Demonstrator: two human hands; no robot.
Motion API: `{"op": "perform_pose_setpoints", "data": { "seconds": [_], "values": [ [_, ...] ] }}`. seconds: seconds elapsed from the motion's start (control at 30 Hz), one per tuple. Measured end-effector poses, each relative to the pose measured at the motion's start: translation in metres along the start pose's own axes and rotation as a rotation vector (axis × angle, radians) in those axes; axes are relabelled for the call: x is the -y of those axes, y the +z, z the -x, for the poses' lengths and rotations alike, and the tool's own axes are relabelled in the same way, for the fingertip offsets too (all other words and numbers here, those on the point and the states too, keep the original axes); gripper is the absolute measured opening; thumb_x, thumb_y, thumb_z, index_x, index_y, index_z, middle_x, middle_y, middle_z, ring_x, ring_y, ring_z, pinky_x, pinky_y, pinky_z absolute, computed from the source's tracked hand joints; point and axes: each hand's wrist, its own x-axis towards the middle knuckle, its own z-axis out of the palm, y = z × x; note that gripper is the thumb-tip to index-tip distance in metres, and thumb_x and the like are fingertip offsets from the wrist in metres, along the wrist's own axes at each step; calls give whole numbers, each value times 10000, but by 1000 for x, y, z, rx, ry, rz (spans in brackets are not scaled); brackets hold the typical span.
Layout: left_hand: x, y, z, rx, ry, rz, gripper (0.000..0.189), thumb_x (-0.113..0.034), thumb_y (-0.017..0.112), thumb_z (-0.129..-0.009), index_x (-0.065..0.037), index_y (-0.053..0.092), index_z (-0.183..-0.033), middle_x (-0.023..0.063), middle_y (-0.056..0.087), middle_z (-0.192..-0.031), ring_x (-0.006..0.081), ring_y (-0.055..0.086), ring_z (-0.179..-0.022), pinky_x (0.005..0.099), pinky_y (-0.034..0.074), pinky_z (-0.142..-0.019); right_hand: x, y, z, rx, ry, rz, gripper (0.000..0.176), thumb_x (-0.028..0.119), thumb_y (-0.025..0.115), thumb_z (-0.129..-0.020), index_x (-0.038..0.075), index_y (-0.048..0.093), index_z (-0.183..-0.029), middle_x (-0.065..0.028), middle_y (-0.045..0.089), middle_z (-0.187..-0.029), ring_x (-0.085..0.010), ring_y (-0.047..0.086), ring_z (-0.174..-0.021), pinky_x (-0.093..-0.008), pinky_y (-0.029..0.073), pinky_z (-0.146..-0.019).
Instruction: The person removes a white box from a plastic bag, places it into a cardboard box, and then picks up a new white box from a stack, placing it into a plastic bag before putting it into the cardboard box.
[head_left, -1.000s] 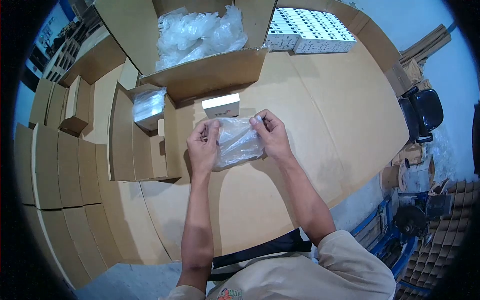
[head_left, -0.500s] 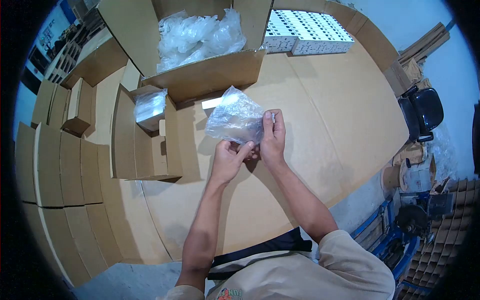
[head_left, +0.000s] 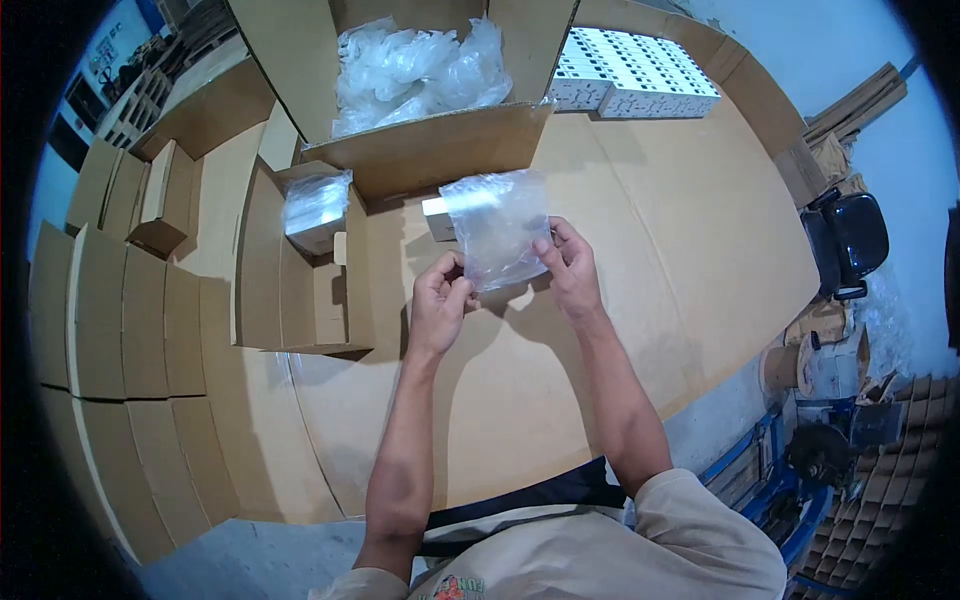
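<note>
Between my hands a clear plastic bag (head_left: 500,232) hangs spread out, its lower corners pinched. My left hand (head_left: 440,305) is closed on the bag's lower left corner. At its right edge my right hand (head_left: 572,268) grips the plastic between thumb and fingers. A small white box (head_left: 436,218) lies on the cardboard surface just behind the bag, partly hidden by it. To the left, an open carton (head_left: 262,270) holds a plastic-wrapped stack (head_left: 318,208) at its far end.
A large open box (head_left: 440,150) full of crumpled clear bags (head_left: 425,75) stands at the back. Rows of white boxes (head_left: 660,103) sit at the back right. Folded brown cartons (head_left: 105,315) line the left side. A black chair (head_left: 850,235) stands beyond the right edge.
My hands have moved apart, and the bag between them has gone from bunched to stretched flat. The whole view has shifted slightly.
</note>
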Motion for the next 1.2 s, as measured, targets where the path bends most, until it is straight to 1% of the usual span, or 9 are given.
{"op": "perform_pose_setpoints", "data": {
  "seconds": [0.2,0.4,0.6,0.7,0.8,0.9,1.0,1.1,1.2],
  "values": [
    [1,-1,-2,12,79,-93,97,38,572,-870,-19,612,-937,-38,571,-819,11,493,-700,205,433,-621,-13,-10,-1,-177,54,96,311,293,553,-1084,42,622,-915,61,539,-803,-49,455,-731,-243,390,-627],
    [3,-9,-1,65,18,-241,127,29,624,-843,-11,582,-955,-31,559,-844,23,515,-750,198,450,-682,-15,1,0,-336,-138,284,352,272,482,-1111,28,555,-867,38,464,-732,-69,403,-693,-265,366,-607],
    [-6,10,-3,-39,154,46,161,-99,676,-939,-15,569,-1026,-27,565,-860,41,525,-742,203,472,-699,-16,3,0,-282,-220,409,349,264,470,-1110,17,549,-876,-29,487,-675,-94,429,-639,-297,378,-570],
    [-7,18,-4,-117,50,-71,161,-166,632,-1016,-16,575,-1009,-21,568,-830,72,537,-736,242,487,-698,-17,12,4,-204,-263,496,343,258,483,-1102,5,556,-882,-91,525,-640,-134,470,-577,-326,405,-545],
    [3,23,-6,-340,46,-126,210,-202,552,-1069,-15,560,-973,13,569,-776,109,533,-700,303,479,-653,-16,17,9,-103,-216,565,331,248,498,-1093,-4,568,-890,-138,548,-638,-177,510,-546,-342,434,-545],
    [9,22,-10,-559,281,-401,281,-246,496,-1090,-18,525,-928,47,547,-719,131,510,-653,348,442,-600,-16,28,13,-98,-166,535,361,254,462,-1107,-6,569,-880,-54,530,-666,-108,458,-641,-301,400,-584],
    [-1,26,-7,-601,321,-422,325,-276,467,-1100,-22,491,-899,70,520,-695,127,485,-630,343,413,-578,-17,29,13,-107,-119,491,350,256,471,-1105,-5,567,-892,-42,523,-679,-107,462,-638,-306,409,-585],
    [0,21,-9,-550,353,-381,310,-260,466,-1098,-28,488,-893,55,495,-675,118,475,-636,332,408,-580,-12,27,9,-98,-120,456,351,274,475,-1107,8,565,-895,-13,514,-691,-102,453,-639,-299,407,-582],
    [-7,20,-7,-465,341,-456,322,-266,457,-1100,-30,484,-882,46,471,-666,111,454,-632,325,405,-571,-18,25,4,-150,-135,301,357,278,498,-1098,-5,567,-891,-40,537,-678,-86,471,-642,-297,413,-579]
  ]
}}
